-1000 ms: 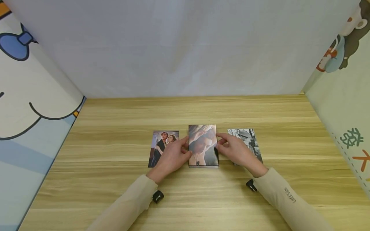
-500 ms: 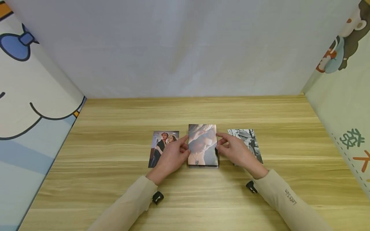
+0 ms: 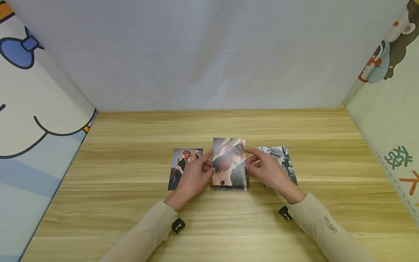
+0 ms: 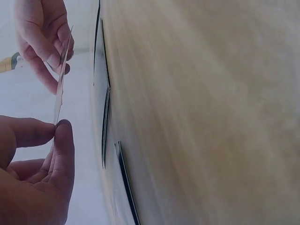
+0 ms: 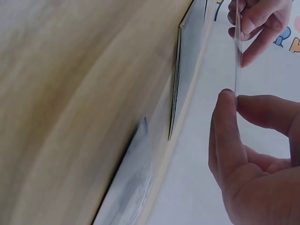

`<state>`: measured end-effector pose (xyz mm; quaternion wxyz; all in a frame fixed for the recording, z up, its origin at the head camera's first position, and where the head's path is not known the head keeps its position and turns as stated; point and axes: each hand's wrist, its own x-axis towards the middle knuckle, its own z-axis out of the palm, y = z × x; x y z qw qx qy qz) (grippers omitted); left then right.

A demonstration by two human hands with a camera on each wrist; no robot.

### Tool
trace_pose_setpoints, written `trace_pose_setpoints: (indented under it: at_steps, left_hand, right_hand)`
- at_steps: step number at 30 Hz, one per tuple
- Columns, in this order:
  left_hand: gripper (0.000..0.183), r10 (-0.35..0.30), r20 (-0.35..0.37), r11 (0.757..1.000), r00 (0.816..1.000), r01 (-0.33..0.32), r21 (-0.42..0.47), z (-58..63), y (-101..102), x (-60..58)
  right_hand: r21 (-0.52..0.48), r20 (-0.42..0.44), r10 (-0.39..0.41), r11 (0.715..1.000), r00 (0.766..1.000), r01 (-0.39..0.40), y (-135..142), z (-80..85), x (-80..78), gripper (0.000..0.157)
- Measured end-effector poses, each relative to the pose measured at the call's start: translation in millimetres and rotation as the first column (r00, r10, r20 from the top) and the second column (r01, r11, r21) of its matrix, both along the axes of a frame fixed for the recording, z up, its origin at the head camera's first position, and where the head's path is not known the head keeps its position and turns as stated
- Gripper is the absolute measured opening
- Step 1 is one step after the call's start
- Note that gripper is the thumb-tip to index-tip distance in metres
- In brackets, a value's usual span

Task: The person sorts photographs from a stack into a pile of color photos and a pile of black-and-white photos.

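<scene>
In the head view, a glossy photo card (image 3: 229,162) showing a person with a dark pendant is held at its two sides. My left hand (image 3: 195,176) pinches its left edge between thumb and fingers; my right hand (image 3: 266,171) pinches the right edge. Both wrist views show the card (image 4: 60,89) raised off the table, seen edge-on. Below it lies a second card or stack (image 3: 231,188), mostly hidden, with its near edge showing. Left of it lies a photo card of two people (image 3: 176,165), partly behind my left hand. A black-and-white photo card (image 3: 284,160) lies partly behind my right hand.
The wood-grain table (image 3: 229,225) ends at a pale back wall (image 3: 209,65). Cartoon-printed panels stand at the left (image 3: 49,102) and right (image 3: 386,116). A dark strap end (image 3: 178,225) pokes out by the left sleeve, and another strap end (image 3: 285,211) by the right.
Both hands have lifted the middle photo card slightly up and away from the card below, more of whose near edge shows. The cards at the left and right have stayed put.
</scene>
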<state>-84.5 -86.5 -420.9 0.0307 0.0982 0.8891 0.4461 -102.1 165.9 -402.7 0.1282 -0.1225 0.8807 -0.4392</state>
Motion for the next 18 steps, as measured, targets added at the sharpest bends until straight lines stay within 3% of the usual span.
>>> trace_pose_setpoints:
  at_steps: [18]
  left_hand:
    - [0.058, 0.01, -0.028, 0.995, 1.0, -0.007, 0.101, 4.8, -6.3, 6.0]
  right_hand:
    - [-0.088, -0.006, -0.023, 0.996, 1.0, 0.023, -1.9, -0.1, 2.6, 0.057]
